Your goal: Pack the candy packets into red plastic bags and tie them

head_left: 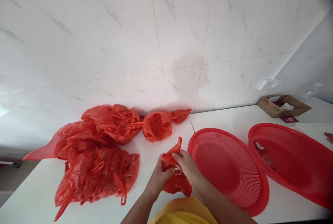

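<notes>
A red plastic bag [178,183] hangs bunched between my two hands, low in the middle of the head view and just left of the nearer red basket. My left hand [163,172] is closed on the bag's left side near its top. Fingers of my right hand [185,165] pinch the gathered plastic on the other side, and one handle loop sticks up above them. What the bag holds, if anything, is hidden. Left of my hands lies a large heap of red plastic bags [96,172], crumpled, with handles trailing.
Against the tiled wall sit an opened red bag [157,126] and a small knotted red bundle [180,115]. On the right stand a perforated red basket [221,161] and a larger red basin [293,158] with small packets inside. Behind them is a cardboard box [275,111].
</notes>
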The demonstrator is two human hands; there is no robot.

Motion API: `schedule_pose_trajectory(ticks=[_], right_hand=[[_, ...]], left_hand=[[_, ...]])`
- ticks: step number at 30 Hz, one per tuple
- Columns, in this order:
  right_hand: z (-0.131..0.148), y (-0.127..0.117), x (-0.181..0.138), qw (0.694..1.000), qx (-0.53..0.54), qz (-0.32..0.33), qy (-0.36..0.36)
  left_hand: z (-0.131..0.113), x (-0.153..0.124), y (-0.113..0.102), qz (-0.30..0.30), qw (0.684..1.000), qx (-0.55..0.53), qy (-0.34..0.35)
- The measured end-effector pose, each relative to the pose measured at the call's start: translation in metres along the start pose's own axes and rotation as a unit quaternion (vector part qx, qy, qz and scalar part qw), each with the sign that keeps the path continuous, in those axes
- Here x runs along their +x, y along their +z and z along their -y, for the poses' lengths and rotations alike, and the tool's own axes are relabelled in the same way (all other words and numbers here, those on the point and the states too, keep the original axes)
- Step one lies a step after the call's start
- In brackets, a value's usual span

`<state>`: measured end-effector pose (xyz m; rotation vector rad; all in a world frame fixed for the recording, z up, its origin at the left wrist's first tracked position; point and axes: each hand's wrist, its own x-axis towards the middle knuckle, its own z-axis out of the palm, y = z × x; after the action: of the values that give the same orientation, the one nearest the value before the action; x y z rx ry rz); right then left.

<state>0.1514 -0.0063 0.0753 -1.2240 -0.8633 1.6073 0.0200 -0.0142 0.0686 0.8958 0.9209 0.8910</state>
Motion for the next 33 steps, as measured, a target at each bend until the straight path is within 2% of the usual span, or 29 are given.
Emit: schedule_pose_trajectory(ticks=[2,4,6,9,12,17,20,23,26,30,33], right_hand=[[-0.001,0.001,0.0,1.0,-0.004,-0.013,-0.011],[-0.001,0.003,-0.001,0.999,-0.029,-0.009,-0.028],[0.0,0.003,-0.004,0.998,-0.049,0.016,-0.037],[0.002,0.001,-0.008,0.994,-0.015,0.095,-0.046],[0.006,-0.004,-0.011,0.987,0.032,0.143,-0.062],[0.007,-0.009,-0.009,0.992,-0.058,0.1,-0.044],[-0.001,-0.011,-0.002,0.993,-0.089,0.046,-0.06],[-0.01,-0.013,0.005,0.984,-0.16,-0.022,-0.071],[-0.014,-0.013,0.009,0.976,-0.206,-0.042,-0.052],[-0.012,-0.011,0.008,0.989,-0.146,-0.03,-0.015],[-0.008,-0.011,0.004,0.998,-0.063,0.007,-0.007]], left_hand=[[0.0,-0.003,0.003,-0.002,0.999,-0.001,0.045],[-0.002,-0.005,0.006,-0.018,0.998,0.006,0.057],[-0.007,-0.006,0.007,-0.038,0.999,0.014,0.019],[-0.013,-0.006,0.004,-0.042,0.998,0.003,-0.046],[-0.014,-0.003,-0.004,-0.039,0.998,-0.021,-0.052],[-0.013,0.001,-0.014,-0.068,0.997,-0.01,-0.028],[-0.012,0.002,-0.015,-0.079,0.997,0.009,-0.014],[-0.007,0.003,-0.014,-0.105,0.994,0.014,-0.004],[0.002,0.005,-0.013,-0.105,0.994,0.01,0.014],[0.006,0.005,-0.015,-0.113,0.993,0.021,0.037],[0.001,0.004,-0.018,-0.123,0.99,0.054,0.041]])
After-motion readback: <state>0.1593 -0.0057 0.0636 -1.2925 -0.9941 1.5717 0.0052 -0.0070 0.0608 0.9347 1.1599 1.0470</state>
